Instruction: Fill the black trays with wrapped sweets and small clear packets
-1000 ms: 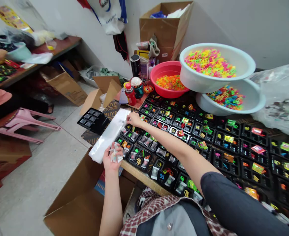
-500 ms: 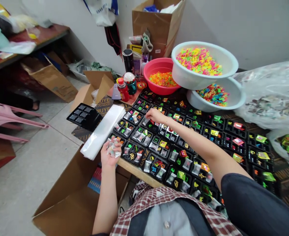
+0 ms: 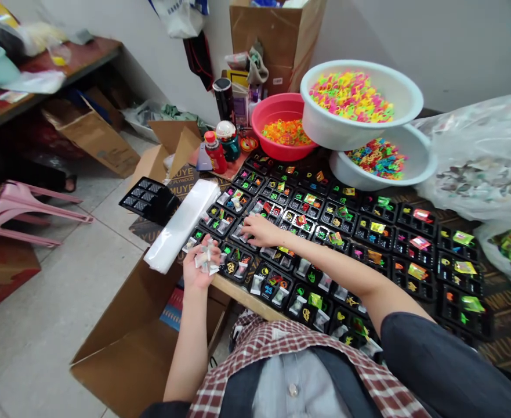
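Note:
My left hand [image 3: 200, 264] is cupped at the table's front edge, holding several small clear plastic bags [image 3: 206, 258] with bright pieces inside. A long stack of clear plastic bags [image 3: 181, 226] lies just beyond it, partly over the table edge. My right hand [image 3: 258, 230] rests with its fingers down among black compartment trays [image 3: 276, 284], which hold small bags and neon plastic shapes. Those fingers hide part of one tray, and I cannot tell whether they grip a bag.
Behind the trays stand a red basin [image 3: 279, 128] and two stacked white basins [image 3: 359, 101] of colourful plastic pieces. A large plastic bag [image 3: 477, 157] lies to the right. An open cardboard box [image 3: 124, 360] sits below the table edge, and a pink plastic stool [image 3: 24, 209] stands on the floor at left.
My right hand has moved from beside the clear bag stack out over the trays and down onto them. My left hand stays in place with its small bags.

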`<state>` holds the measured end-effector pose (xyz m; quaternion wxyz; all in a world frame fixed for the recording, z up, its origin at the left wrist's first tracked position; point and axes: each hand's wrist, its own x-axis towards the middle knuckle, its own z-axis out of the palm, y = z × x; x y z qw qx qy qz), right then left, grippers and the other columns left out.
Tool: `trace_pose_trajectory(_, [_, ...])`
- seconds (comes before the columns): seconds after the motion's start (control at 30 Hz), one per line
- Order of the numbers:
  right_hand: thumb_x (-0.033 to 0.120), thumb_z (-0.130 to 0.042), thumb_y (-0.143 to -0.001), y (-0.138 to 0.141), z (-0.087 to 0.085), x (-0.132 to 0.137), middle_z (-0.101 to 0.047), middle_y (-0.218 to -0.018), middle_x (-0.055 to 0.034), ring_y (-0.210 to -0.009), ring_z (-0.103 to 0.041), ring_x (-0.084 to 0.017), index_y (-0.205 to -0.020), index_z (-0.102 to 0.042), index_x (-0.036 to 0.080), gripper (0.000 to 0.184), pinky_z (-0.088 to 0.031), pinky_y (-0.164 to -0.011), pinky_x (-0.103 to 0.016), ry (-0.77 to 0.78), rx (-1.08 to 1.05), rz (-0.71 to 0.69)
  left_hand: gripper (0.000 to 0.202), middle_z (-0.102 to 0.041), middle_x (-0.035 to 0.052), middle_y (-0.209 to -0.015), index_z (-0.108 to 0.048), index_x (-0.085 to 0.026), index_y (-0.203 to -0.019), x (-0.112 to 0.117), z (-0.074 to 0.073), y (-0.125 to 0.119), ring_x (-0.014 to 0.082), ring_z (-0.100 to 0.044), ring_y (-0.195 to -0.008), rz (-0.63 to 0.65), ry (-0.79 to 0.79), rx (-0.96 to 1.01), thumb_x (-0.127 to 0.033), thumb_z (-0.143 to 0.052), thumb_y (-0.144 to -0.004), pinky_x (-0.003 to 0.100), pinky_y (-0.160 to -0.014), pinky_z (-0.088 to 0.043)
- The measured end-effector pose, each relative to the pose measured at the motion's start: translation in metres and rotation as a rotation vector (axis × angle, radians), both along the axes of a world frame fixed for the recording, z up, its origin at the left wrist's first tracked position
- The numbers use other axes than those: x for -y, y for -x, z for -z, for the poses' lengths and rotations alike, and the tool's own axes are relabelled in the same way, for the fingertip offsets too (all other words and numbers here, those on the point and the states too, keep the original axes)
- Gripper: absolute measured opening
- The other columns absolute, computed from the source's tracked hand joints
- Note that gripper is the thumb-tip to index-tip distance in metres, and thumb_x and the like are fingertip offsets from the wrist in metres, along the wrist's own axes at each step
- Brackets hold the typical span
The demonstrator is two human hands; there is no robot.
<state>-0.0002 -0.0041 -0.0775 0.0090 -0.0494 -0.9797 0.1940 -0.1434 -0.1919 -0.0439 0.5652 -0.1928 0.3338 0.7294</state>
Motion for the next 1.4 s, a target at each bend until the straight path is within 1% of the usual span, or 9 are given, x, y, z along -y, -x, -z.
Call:
trace_pose_trajectory(0.17, [0.018,-0.055,-0.085,0.006,0.004,0.013,-0.057,-0.092,-0.0100,-0.090,-0.045,-0.022,-0.089,-0.067,0.014,0.014,-0.029,-0.078,-0.034,-0.100,-0.010,-0.019,0.027,-0.058,0.0066,-0.083,-0.066,-0.017,-0.105,-0.007,-0.005,-0.009,0.0089,-0.054,-0.061,0.047,0.032,0.015,-0.013,-0.049,-0.083,0.013,-0.044,-0.044])
trace_pose_trajectory(0.27, [0.018,-0.046,-0.091,-0.001,-0.002,0.010,-0.057,-0.090,-0.0099,-0.089,-0.044,-0.022,-0.087,-0.067,0.015,0.021,-0.028,-0.078,-0.035,-0.148,-0.084,-0.018,0.025,-0.056,0.0058,-0.081,-0.064,-0.016,-0.101,-0.012,-0.010,-0.016,0.0071,-0.052,-0.059,0.050,0.062,0.050,-0.014,-0.043,-0.089,0.011,-0.042,-0.042])
trace_pose_trajectory(0.53, [0.016,-0.041,-0.096,-0.047,-0.001,-0.027,-0.059,-0.098,-0.0132,-0.095,-0.044,-0.024,-0.090,-0.070,0.017,0.030,-0.029,-0.082,-0.038,-0.229,-0.117,0.253,0.026,-0.055,0.0026,-0.072,-0.061,-0.016,-0.090,-0.039,-0.016,-0.044,0.0045,-0.045,-0.047,0.168,0.094,0.053,-0.019,-0.036,-0.097,0.010,-0.035,-0.034])
trace_pose_trajectory(0.67, [0.025,-0.055,-0.093,-0.059,0.003,-0.020,-0.060,-0.103,-0.0127,-0.098,-0.049,-0.024,-0.101,-0.070,0.018,0.019,-0.036,-0.084,-0.038,-0.023,-0.219,0.372,0.023,-0.055,0.0020,-0.070,-0.061,-0.016,-0.093,-0.056,-0.016,-0.064,0.0044,-0.045,-0.046,0.255,0.098,0.044,-0.019,-0.038,-0.097,0.010,-0.036,-0.034])
trace_pose_trajectory(0.8, [0.043,-0.058,-0.091,-0.073,-0.007,0.011,-0.062,-0.100,-0.0077,-0.087,-0.056,-0.018,-0.118,-0.065,0.020,0.035,-0.045,-0.079,-0.032,0.364,-0.440,0.406,0.019,-0.057,0.0010,-0.068,-0.061,-0.015,-0.093,-0.069,-0.010,-0.090,0.0039,-0.048,-0.044,0.304,0.112,-0.013,-0.016,-0.043,-0.095,0.011,-0.036,-0.034])
trace_pose_trajectory(0.97, [0.040,-0.055,-0.092,-0.096,-0.011,0.024,-0.067,-0.092,-0.0056,-0.079,-0.061,-0.015,-0.109,-0.069,0.020,0.029,-0.048,-0.074,-0.028,0.533,-0.453,0.456,0.005,-0.061,0.0004,-0.068,-0.060,-0.013,-0.089,-0.078,0.001,-0.119,0.0041,-0.051,-0.044,0.348,0.087,-0.126,-0.012,-0.056,-0.088,0.011,-0.036,-0.035])
trace_pose_trajectory(1.1, [0.032,-0.054,-0.093,-0.114,-0.006,0.006,-0.068,-0.094,-0.0067,-0.085,-0.061,-0.017,-0.106,-0.070,0.019,0.025,-0.047,-0.080,-0.031,0.446,-0.478,0.659,0.008,-0.059,-0.0016,-0.064,-0.060,-0.015,-0.089,-0.076,-0.001,-0.114,0.0014,-0.040,-0.036,0.286,0.052,-0.166,-0.017,-0.053,-0.091,0.011,-0.031,-0.026])
trace_pose_trajectory(1.2, [0.027,-0.062,-0.088,-0.118,0.002,-0.002,-0.066,-0.098,-0.0090,-0.091,-0.060,-0.019,-0.104,-0.070,0.016,0.021,-0.045,-0.085,-0.032,0.330,-0.355,0.668,0.020,-0.056,-0.0022,-0.060,-0.059,-0.015,-0.082,-0.068,-0.007,-0.098,0.0010,-0.033,-0.034,0.185,0.052,-0.151,-0.020,-0.045,-0.095,0.011,-0.031,-0.022])
trace_pose_trajectory(1.4, [0.038,-0.066,-0.085,-0.095,0.014,0.008,-0.061,-0.094,-0.0099,-0.093,-0.057,-0.023,-0.099,-0.068,0.015,0.027,-0.043,-0.079,-0.031,0.137,-0.018,0.741,0.014,-0.061,0.0033,-0.070,-0.060,-0.014,-0.084,-0.048,-0.007,-0.084,0.0054,-0.047,-0.045,0.125,0.070,-0.117,-0.020,-0.047,-0.088,0.013,-0.036,-0.034])
